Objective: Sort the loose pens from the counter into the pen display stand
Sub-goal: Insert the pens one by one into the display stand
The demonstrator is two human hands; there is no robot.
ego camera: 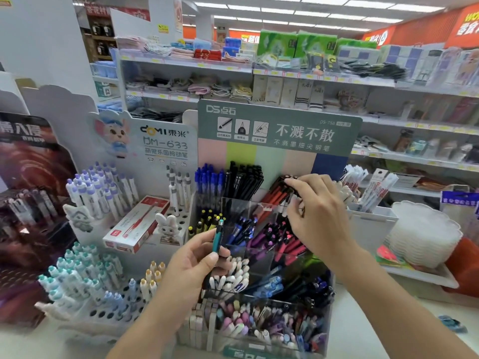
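A clear tiered pen display stand [261,211] with a green header card sits in the middle, its compartments packed with blue, black, red, purple, white and pastel pens. My left hand [191,263] pinches a teal pen [218,237] upright in front of the stand's middle tier. My right hand [316,216] reaches into the upper right compartment, its fingertips pinching the top of a red-and-black pen [278,193] among others of its kind.
A white DOMI stand [114,203] with purple, teal and yellow pens is at left, a red-and-white pen box [137,224] leaning on it. White trays and stacked plates [425,231] lie at right. Store shelves fill the background. A small blue item [452,323] lies on the counter.
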